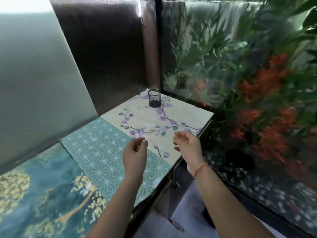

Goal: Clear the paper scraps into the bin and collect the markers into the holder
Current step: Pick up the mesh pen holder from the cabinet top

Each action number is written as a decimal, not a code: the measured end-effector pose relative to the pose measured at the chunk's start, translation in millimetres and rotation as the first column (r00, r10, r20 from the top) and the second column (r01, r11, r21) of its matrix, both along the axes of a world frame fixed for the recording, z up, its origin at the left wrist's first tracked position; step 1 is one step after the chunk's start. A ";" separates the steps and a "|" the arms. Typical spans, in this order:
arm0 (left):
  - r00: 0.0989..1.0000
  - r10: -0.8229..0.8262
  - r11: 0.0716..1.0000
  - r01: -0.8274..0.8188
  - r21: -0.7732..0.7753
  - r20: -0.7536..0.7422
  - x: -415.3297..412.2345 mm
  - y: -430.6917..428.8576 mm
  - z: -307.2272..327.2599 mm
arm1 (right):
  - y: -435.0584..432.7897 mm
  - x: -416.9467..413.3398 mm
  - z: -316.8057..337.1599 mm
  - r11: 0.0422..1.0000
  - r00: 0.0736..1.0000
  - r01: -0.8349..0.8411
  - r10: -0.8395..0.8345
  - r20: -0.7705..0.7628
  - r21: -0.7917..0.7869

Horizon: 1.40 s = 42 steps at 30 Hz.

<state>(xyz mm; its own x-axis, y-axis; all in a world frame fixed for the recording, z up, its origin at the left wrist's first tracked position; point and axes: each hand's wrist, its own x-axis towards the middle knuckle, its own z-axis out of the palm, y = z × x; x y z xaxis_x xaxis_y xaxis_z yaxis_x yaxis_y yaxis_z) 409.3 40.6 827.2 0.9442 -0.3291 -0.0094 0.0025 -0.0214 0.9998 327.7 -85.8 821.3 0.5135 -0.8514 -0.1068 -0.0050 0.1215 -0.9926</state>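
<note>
Both hands hang in the lower middle of the frame above the near edge of the table [188,110]. The left hand [135,152] has its fingers loosely curled, thumb and forefinger tips close together; the frame is blurred and I cannot tell whether anything is pinched between them. The right hand [187,143] sits just right of it, apart from it, fingers half curled and palm turned toward the left hand; nothing shows in it. A red string [199,170] circles the right wrist.

The holder [154,97], a black mesh cup, stands upright at the far corner of the table, in the centre of the frame. Nothing sticks up above its rim; only a dark patch shows low inside the mesh. It rests on the floral sheet [154,121], a pale sheet with purple blossoms that covers the far right part of the tabletop. A teal sheet [103,148] with a star-line pattern lies beside it toward lower left, its edge under the floral one, and a darker blue-green sheet [42,194] with yellow trees fills the lower left corner.

A grey panel [34,83] rises in the upper left, a dark panel [103,57] behind the holder. A glass tank [240,83] with green and orange plants fills the right side
</note>
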 end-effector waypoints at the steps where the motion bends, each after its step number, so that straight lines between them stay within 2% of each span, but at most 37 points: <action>1: 1.000 -0.004 1.000 0.004 0.005 0.008 13.0 -8.8 0.0 | -6.5 14.4 1.0 1.000 1.000 0.004 -0.004 0.000 -0.019; 11: 0.995 0.070 0.990 -0.078 0.115 0.073 143.6 -137.0 -27.0 | -132.5 153.7 -23.1 0.999 0.996 -0.052 0.050 -0.079 -0.016; 16: 0.990 0.113 0.969 -0.129 0.212 0.085 210.3 -214.7 -58.4 | -207.3 227.5 -54.4 0.994 0.974 -0.102 0.091 -0.208 -0.041; 20: 0.989 0.128 0.972 -0.140 0.190 0.076 257.1 -262.3 -76.3 | -248.7 277.9 -73.4 0.991 0.959 -0.130 0.118 -0.259 -0.031; 23: 0.982 0.169 0.965 -0.181 0.191 0.080 296.3 -293.2 -90.8 | -272.0 317.4 -95.5 0.983 0.941 -0.171 0.142 -0.307 -0.070; 27: 0.979 0.197 0.961 -0.204 0.186 0.053 328.9 -315.2 -111.3 | -289.9 353.3 -114.4 0.948 0.868 -0.241 0.114 -0.484 -0.209; 30: 0.980 0.198 0.963 -0.200 0.181 0.032 340.7 -321.2 -119.7 | -293.1 368.1 -117.6 0.925 0.836 -0.249 0.055 -0.545 -0.288; 33: 0.982 0.189 0.967 -0.190 0.169 0.020 344.2 -320.6 -119.3 | -291.4 371.4 -121.5 0.913 0.852 -0.199 -0.017 -0.523 -0.355; 42: 0.987 0.162 0.979 -0.161 0.126 -0.002 303.7 -287.2 -83.6 | -263.6 314.2 -89.4 0.959 0.915 -0.036 -0.081 -0.394 -0.281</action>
